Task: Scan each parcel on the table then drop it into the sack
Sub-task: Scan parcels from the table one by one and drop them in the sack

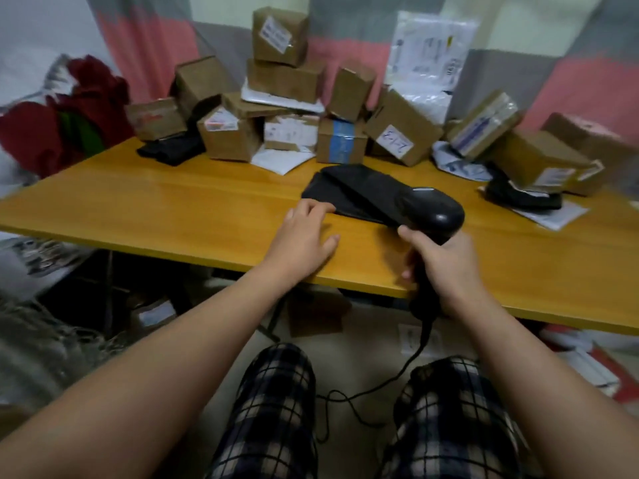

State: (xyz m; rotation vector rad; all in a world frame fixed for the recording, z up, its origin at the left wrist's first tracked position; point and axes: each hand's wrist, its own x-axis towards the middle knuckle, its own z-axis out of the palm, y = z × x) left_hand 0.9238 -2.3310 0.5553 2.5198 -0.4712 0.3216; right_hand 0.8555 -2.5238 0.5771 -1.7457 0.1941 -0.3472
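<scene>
A flat black soft parcel (349, 193) lies on the wooden table (166, 209) near its front edge. My left hand (302, 235) rests on the table with relaxed fingers, the fingertips touching the parcel's near left corner. My right hand (446, 267) grips the handle of a black barcode scanner (432, 210), whose head hovers over the parcel's right end. The scanner's cable hangs down between my knees. Several cardboard boxes (340, 141) and white mailers (428, 50) are piled along the table's far side. I cannot pick out the sack for certain.
A red and green bundle (69, 119) sits at the left of the table. Another black parcel (518, 198) lies at the right on white papers. Boxes and clutter lie on the floor under the table (314, 316). A grey woven heap (45, 344) sits at lower left.
</scene>
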